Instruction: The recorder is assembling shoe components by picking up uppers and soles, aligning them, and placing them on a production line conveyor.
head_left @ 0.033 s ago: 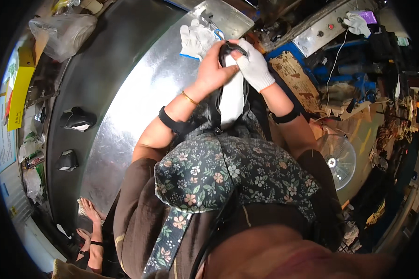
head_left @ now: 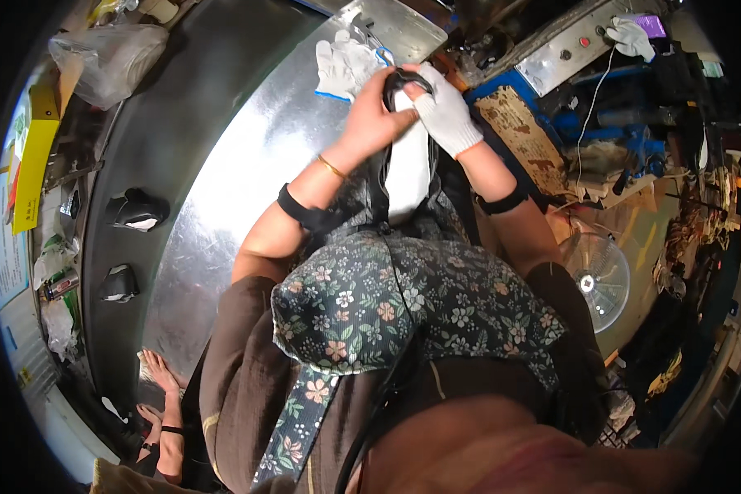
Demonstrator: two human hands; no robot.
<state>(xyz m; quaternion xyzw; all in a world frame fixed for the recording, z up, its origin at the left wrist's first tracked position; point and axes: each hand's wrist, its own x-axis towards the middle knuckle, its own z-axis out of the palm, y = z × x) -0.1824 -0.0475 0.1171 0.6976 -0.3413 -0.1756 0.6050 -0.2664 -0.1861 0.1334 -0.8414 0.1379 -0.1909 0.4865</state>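
A black shoe upper with a long white underside (head_left: 408, 177) is held up in front of my chest. One end points away from me, and the other comes close to my flowered apron. My bare left hand (head_left: 377, 115) is closed round the left side of the far end, its thumb on the white face. From the right, my right hand (head_left: 446, 111), in a white glove with bare fingertips, grips the same black end. A pair of white work gloves (head_left: 346, 67) with blue cuffs lies on the metal table just beyond my left hand.
A shiny metal table (head_left: 214, 214) lies left, beside a dark belt (head_left: 198, 74) carrying two black shoe pieces (head_left: 138, 210) (head_left: 120, 283). Another person's hands (head_left: 160, 372) rest at lower left. A caged fan (head_left: 597, 284) and a control panel (head_left: 572, 53) are at right.
Both hands and the shoe upper have shifted very slightly. The grip on the upper looks the same.
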